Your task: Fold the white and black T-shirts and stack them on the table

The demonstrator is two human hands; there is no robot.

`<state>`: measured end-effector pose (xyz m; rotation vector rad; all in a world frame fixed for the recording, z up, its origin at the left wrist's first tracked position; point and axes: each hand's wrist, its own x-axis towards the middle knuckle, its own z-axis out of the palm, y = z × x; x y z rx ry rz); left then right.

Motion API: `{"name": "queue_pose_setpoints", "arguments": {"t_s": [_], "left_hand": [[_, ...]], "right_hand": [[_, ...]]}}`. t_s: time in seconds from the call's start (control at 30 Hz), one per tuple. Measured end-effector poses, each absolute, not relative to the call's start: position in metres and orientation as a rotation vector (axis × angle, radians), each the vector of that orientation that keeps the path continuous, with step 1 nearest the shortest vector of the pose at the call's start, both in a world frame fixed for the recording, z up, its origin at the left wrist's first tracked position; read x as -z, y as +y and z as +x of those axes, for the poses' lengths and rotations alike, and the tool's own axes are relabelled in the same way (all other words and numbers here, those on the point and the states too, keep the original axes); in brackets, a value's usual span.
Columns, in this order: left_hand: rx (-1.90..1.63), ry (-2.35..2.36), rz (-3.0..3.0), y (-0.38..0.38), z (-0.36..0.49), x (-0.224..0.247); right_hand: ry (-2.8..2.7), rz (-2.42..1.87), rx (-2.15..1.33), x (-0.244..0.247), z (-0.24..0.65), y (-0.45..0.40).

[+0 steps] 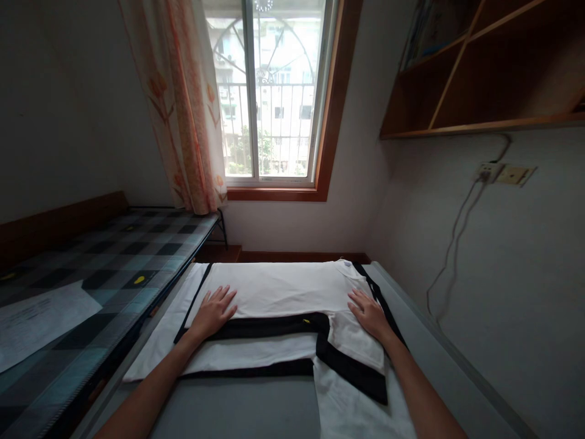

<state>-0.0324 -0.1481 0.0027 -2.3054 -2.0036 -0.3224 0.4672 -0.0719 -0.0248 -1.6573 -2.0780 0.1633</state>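
A white shirt (278,286) with black bands lies spread on the grey table, one side folded over lengthwise. Its collar end is at the right, and a short sleeve (356,344) with a black stripe points toward me. Fingers spread, my left hand (214,312) rests flat on the left part of the shirt, over the black band. My right hand (368,312) also lies flat with its fingers apart, touching the cloth near the collar and sleeve. Neither hand grips the fabric. Another white part of the garment (347,402) hangs toward the near edge.
The grey table (256,405) runs beneath the shirt. At left is a bed with a checked mattress (150,244) and a paper sheet (46,320). A window (274,110) with a curtain (183,110) is ahead. Shelves (475,125) and a socket cord (452,244) are at right.
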Motion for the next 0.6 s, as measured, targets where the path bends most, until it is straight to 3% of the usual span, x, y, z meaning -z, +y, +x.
{"name": "queue_pose_setpoints", "arguments": {"t_s": [0.6], "left_hand": [[0.58, -1.742, -2.342, -0.1472, -0.0354, -0.0014]], "right_hand": [[-2.065, -1.617, -0.111, 0.0299, 0.4684, -0.0733]]}}
